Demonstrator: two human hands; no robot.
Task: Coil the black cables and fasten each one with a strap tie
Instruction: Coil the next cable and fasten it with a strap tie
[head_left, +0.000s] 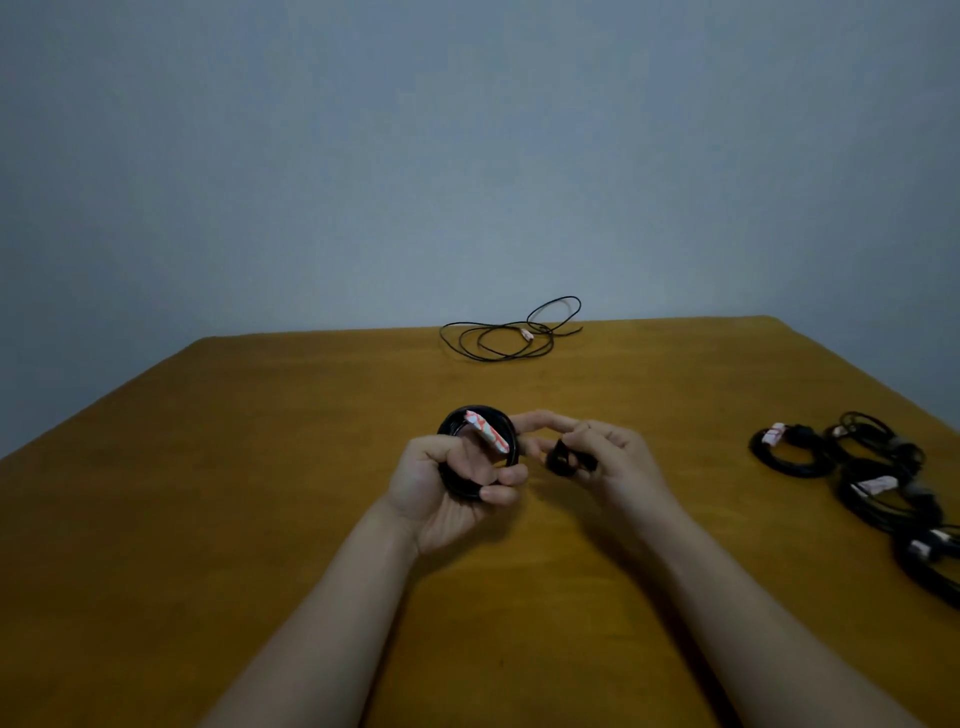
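Gripping a coiled black cable (483, 410) above the ochre table (260, 467), the left hand (436, 493) curls its fingers (506, 475) through the coil, which bears a red-and-white label (485, 431). Just right of the coil, the right hand (618, 462) pinches a small, blurred black strap tie (561, 462) between thumb and bent fingers, index finger extended. Beyond the coil lies a loose black cable (527, 333); well right, a pile of tied coils (872, 501).

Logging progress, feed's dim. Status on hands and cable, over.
Left hand grips coiled cable. Right hand pinches black strap, not yet wrapped. Loose cable lies at far edge.
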